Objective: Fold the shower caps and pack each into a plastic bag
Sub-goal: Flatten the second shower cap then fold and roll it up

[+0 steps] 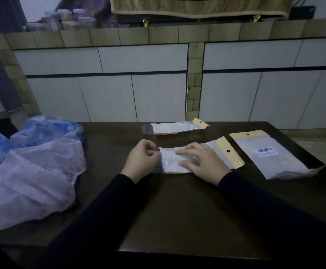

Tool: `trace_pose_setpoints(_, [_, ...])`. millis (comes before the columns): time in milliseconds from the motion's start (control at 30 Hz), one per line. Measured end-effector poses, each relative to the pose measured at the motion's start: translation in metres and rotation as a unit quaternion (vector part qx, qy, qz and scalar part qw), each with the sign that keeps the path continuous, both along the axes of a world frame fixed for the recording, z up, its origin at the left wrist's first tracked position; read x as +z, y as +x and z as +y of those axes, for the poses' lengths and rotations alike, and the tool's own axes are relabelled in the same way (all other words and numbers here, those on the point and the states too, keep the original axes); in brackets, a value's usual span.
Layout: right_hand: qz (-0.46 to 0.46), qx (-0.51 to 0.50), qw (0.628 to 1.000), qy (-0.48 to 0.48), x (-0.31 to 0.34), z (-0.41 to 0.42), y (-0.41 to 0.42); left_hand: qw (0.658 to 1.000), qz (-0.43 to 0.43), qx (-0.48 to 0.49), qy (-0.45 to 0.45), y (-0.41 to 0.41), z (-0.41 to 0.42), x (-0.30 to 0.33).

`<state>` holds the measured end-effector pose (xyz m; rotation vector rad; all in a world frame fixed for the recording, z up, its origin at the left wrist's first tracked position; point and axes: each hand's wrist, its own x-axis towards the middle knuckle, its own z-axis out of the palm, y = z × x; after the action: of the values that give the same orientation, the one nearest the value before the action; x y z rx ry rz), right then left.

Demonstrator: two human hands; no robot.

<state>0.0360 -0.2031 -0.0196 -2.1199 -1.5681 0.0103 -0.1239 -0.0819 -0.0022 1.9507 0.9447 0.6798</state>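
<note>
While the right hand [202,162] presses flat on the centre bag [179,162], the left hand [141,159] pinches its open end on the table [177,210].
The bag holds a folded white cap, seemingly awaiting sealing. Three bags show: this one, a filled one [175,128] just above, and one [272,156] at right whose contents are unclear. At left lie three loose caps [30,177], two blue-patterned, one pale, still unfolded.

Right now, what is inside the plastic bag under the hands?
Inside the plastic bag a folded white cap shows through the clear film. The right hand presses flat on it, covering part; the left hand pinches the open end, hiding the flap.
</note>
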Motion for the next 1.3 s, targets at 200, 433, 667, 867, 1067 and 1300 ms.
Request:
trace_pose_setpoints(200, [-0.015, -0.021, 1.0, -0.005, 0.0, 0.0, 0.0, 0.991, -0.051, -0.049, -0.115, -0.008, 0.0, 0.005])
trace_pose_setpoints(433, [-0.017, -0.018, 1.0, -0.001, 0.001, 0.002, 0.0, 0.985, -0.01, -0.118, -0.122, -0.003, 0.0, 0.003])
trace_pose_setpoints(667, [-0.026, -0.069, 0.996, 0.057, -0.002, 0.016, -0.011, 0.923, 0.295, 0.1, 0.226, -0.043, 0.027, -0.009])
trace_pose_setpoints(867, [0.018, -0.084, 0.991, 0.101, 0.004, 0.052, -0.033, 0.904, 0.366, 0.088, 0.201, -0.061, 0.036, -0.023])
trace_pose_setpoints(1067, [0.008, -0.087, 0.99, 0.109, 0.014, 0.125, -0.072, 0.902, 0.357, 0.085, 0.227, -0.065, 0.036, -0.026])
trace_pose_setpoints(1300, [-0.088, -0.145, 0.984, 0.055, 0.013, 0.208, -0.088, 0.897, 0.344, 0.071, 0.267, -0.072, 0.04, -0.026])
